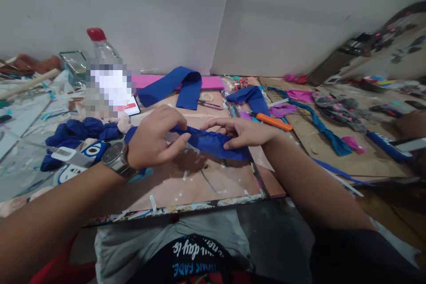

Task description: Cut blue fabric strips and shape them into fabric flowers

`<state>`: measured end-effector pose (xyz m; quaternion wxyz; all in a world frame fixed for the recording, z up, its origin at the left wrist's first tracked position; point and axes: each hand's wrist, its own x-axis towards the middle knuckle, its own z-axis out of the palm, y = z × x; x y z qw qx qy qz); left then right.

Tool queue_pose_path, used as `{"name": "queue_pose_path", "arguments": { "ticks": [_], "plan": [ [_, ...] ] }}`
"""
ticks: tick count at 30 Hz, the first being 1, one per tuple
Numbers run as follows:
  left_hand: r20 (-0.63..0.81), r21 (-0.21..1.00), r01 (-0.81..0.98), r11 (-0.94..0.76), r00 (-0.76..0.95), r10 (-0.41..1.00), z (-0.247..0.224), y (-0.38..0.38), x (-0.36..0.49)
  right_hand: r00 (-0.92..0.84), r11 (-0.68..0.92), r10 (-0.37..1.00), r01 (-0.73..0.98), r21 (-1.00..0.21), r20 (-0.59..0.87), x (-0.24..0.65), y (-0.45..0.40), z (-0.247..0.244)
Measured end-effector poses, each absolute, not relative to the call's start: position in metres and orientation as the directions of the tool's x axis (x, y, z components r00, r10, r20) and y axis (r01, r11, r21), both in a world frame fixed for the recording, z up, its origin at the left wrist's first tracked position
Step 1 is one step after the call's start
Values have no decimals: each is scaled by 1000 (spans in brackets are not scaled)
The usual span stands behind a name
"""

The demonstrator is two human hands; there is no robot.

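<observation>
A gathered blue fabric strip stretches between my two hands, just above the work surface. My left hand, with a metal watch at the wrist, is closed around the strip's left part; its thumb and index finger are a little apart, and its other fingers are hidden. Near the strip's other end, my right hand grips the cloth, thumb in front and fingers behind. The fabric is puckered near the right fingers and flatter toward its right end. Behind the hands lies a folded flat blue strip.
A phone leans against a red-capped bottle. Left of my hand sits a pile of blue scrunchies. An orange cutter, small scissors and a tape roll lie beyond. Another person's hand is at far right.
</observation>
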<state>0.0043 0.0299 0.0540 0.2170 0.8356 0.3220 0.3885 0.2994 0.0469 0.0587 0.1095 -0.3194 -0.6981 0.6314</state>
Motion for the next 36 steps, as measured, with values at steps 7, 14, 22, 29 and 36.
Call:
{"name": "queue_pose_path", "arguments": {
  "ticks": [7,14,22,29,36],
  "plan": [
    [142,535,543,-647,697,702,44,46,3,-782,329,580,483,-812,-230,307,46,58],
    [-296,860,469,-199,777,555,65,37,-4,-793,509,588,514,-691,-157,299,42,60],
    [-386,914,232,332,748,540,55,34,-4,-836,496,487,502,-709,-252,295,44,52],
    [-246,916,377,-139,799,549,51,45,-5,-776,517,552,606,-605,-306,296,46,54],
    [-303,776,547,-312,759,577,46,51,-6,-728,437,671,541,-719,-141,279,38,48]
  ]
}}
